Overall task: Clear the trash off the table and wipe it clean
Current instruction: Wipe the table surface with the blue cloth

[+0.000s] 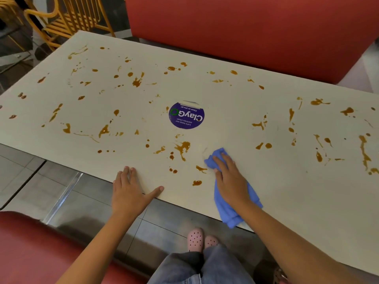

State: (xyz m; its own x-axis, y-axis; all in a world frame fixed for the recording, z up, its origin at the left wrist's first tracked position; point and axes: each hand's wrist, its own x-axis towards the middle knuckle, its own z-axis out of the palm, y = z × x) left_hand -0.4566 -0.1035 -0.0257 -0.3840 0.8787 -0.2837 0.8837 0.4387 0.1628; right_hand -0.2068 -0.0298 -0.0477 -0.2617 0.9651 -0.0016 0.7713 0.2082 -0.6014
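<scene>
Here, right hand (229, 177) flat, fingers pressing blue cloth (231, 203) beneath it, left hand (131, 191) spread on table (287, 201) edge

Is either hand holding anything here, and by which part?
Nothing is gripped. The right hand presses flat on the far half of the blue cloth; the left hand rests flat on the table near its edge.

Left hand (131, 191), right hand (229, 177), forearms (297, 232) bare; faded grey-blue jeans (215, 267); pale pink clogs (195, 239) dotted with round holes.
</scene>
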